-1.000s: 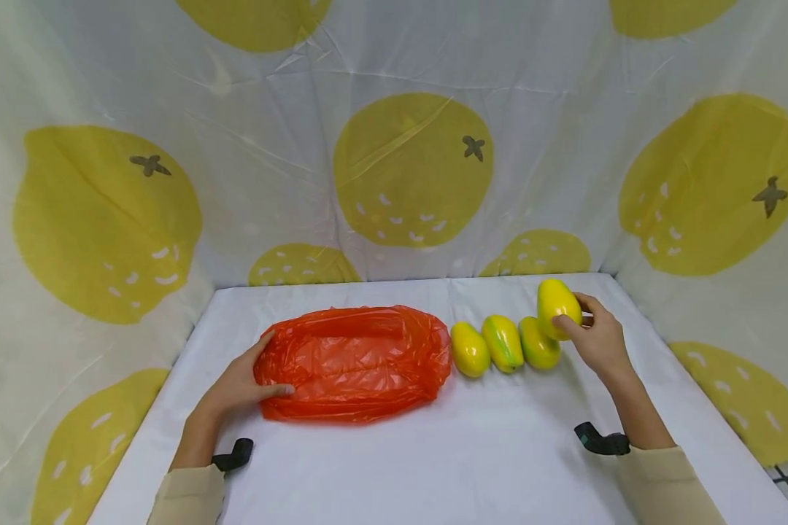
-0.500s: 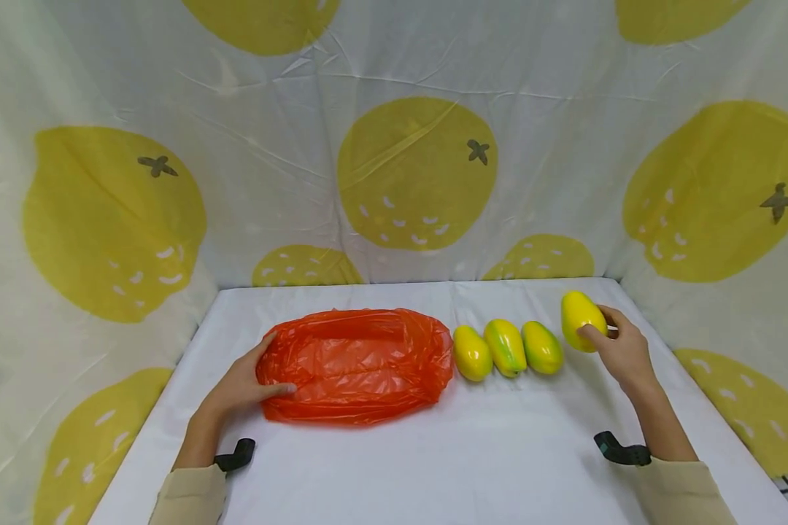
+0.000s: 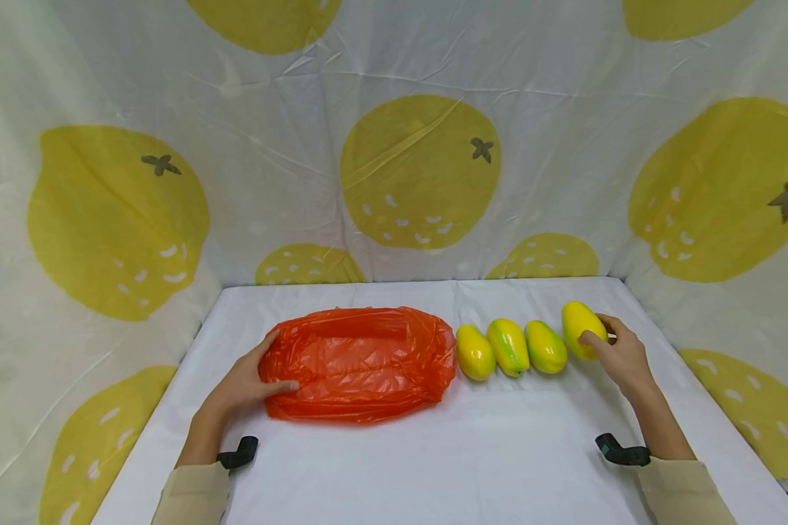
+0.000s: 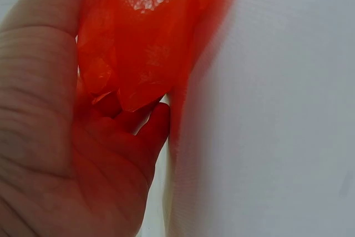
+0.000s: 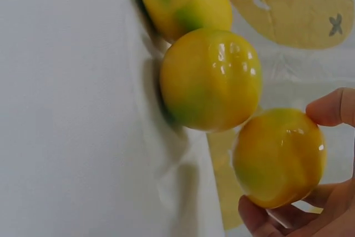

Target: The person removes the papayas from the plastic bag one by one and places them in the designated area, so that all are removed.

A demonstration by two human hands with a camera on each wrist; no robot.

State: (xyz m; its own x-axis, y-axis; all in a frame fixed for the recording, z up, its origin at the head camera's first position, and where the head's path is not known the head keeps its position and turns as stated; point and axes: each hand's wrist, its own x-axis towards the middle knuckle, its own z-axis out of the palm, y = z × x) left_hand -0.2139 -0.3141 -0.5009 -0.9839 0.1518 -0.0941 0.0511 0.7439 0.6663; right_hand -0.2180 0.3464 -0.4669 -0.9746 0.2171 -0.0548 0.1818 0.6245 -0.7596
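Note:
At the left end of an open red plastic bag (image 3: 361, 368), my left hand (image 3: 246, 379) grips its side, the thumb laid over the near rim. The left wrist view shows the thin red plastic (image 4: 150, 43) between thumb and curled fingers. My right hand (image 3: 620, 354) holds a glossy yellow papaya (image 3: 581, 329) between thumb and fingers, slightly above the table. In the right wrist view this held papaya (image 5: 280, 156) appears close to another papaya (image 5: 211, 79). Three more papayas lie in a row right of the bag: one papaya (image 3: 476, 353), a greener papaya (image 3: 508, 347), and a third papaya (image 3: 546, 347).
A white cloth covers the table (image 3: 433, 467). Behind and at both sides hangs a white curtain (image 3: 289, 160) printed with lemons. Dark bands (image 3: 624, 450) sit on both wrists. The bag's right end lies beside the nearest papaya.
My right hand has moved right with its papaya, away from the third papaya in the row, then slightly lower. My left hand stays on the bag.

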